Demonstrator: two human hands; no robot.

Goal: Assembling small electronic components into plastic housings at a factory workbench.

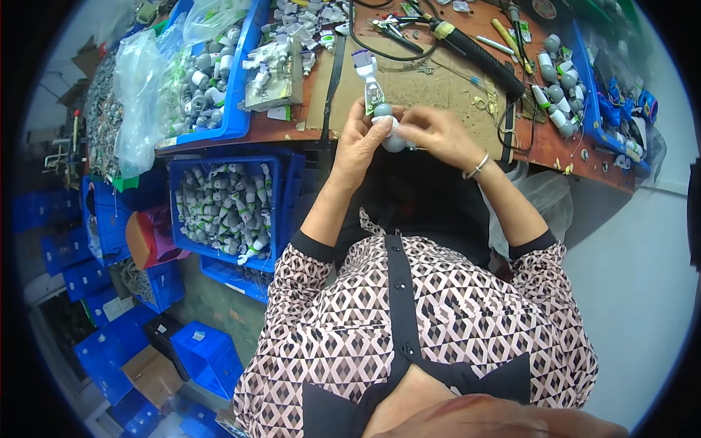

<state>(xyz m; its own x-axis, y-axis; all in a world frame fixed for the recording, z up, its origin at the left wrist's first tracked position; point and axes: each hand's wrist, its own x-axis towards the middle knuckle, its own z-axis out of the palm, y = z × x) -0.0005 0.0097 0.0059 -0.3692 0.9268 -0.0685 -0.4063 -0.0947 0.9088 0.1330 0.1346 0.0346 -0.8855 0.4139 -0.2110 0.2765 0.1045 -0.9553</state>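
- Gripping in the left hand [355,142], with thumb and fingers closed around its lower part, a long white-and-grey plastic piece [373,87] with green markings and a purple end.
- Held upright in view, purple end pointing away from the body, in front of the torso and over the near edge of the reddish-brown worktable [540,150].
- Bringing the curled fingers of the right hand [442,137] in close beside the rounded grey lower end; cannot tell whether pinching anything there.
- Wearing a silver bracelet [476,166] on the right wrist.
- Lying beyond the hands, on and around a flat brown cardboard sheet [456,87]: a thick black-handled tool [478,58] and, near it, black-handled pliers [394,33].
- Heaped right of the cardboard, grey-and-white rounded plastic parts [558,84], beside a blue plastic tray [584,80].
- Standing at the left on the tabletop, a blue plastic bin [241,95] of similar parts.
- Set below, a blue plastic crate [277,212], filled likewise.
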